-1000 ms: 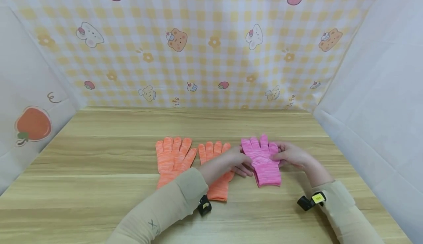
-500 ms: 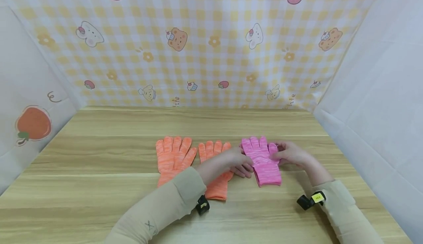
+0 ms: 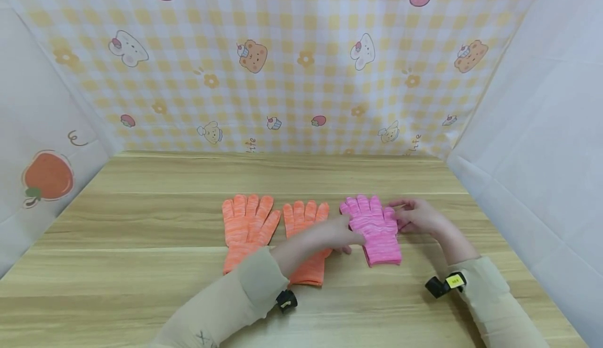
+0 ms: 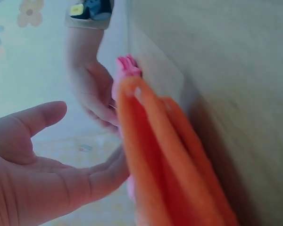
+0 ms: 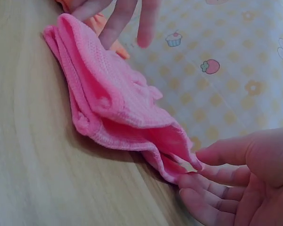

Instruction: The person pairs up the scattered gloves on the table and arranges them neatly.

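Observation:
Several knitted gloves lie on the wooden table. A pink glove is at the right, fingers pointing away; the right wrist view shows its cuff in stacked layers. My right hand pinches its right edge between thumb and fingertips. My left hand hovers at its left side, thumb spread and fingers extended, holding nothing; in the left wrist view its palm is seen open. Under my left wrist lies an orange glove, partly hidden. Another orange glove lies further left, its cuff partly covered by my sleeve.
A checked yellow curtain stands behind the table. White cloth panels close in the left and right sides. Black wrist cameras sit at both sleeves.
My left hand has let go of the pink glove's left edge and drawn slightly back, its thumb spread. My right thumb has shifted from the glove's top to its right edge. The orange gloves stay put.

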Motion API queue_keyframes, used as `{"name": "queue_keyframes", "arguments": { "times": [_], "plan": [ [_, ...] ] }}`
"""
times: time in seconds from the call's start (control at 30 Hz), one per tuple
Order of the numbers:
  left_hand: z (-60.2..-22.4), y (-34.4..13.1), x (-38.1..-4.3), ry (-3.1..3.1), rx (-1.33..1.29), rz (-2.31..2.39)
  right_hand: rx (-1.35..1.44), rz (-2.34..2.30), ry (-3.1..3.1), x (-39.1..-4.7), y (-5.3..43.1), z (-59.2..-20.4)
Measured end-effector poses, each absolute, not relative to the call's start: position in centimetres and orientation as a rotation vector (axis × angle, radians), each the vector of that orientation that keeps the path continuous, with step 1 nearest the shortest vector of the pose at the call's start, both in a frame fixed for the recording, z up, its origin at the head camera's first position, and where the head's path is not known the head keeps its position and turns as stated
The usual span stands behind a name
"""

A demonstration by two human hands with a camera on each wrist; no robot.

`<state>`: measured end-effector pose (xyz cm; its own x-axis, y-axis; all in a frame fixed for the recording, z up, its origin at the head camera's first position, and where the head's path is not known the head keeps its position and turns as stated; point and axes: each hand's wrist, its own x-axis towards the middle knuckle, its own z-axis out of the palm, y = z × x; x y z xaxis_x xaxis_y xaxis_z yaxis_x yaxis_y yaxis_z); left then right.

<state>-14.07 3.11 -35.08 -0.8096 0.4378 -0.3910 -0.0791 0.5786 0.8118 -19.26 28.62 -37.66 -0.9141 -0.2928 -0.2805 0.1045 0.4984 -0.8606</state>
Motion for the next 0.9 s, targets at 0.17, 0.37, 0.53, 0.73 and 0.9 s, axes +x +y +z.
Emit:
{"name": "queue_keyframes", "arguments": {
  "times": [0.17, 0.37, 0.53, 0.73, 0.9],
  "plan": [
    [-34.8, 2.8, -12.8, 2.304, 0.546, 1.115, -0.139, -1.351, 2.422, -19.4, 28.7, -37.9],
    [-34.5, 3.1, -11.1, 2.436, 0.846, 0.877, -0.118, -1.311, 2.498, -19.5, 28.6, -38.3],
    [-34.6, 3.5, -10.1, 2.471, 1.018, 0.672, -0.108, -1.293, 2.539, -19.5, 28.5, -38.5],
    [-35.0, 3.9, -9.9, 2.469, 1.121, 0.467, -0.105, -1.276, 2.572, -19.6, 28.4, -38.8],
    [-35.2, 4.3, -10.1, 2.465, 1.123, 0.342, -0.126, -1.288, 2.589, -19.7, 28.4, -39.0]
  ]
}}
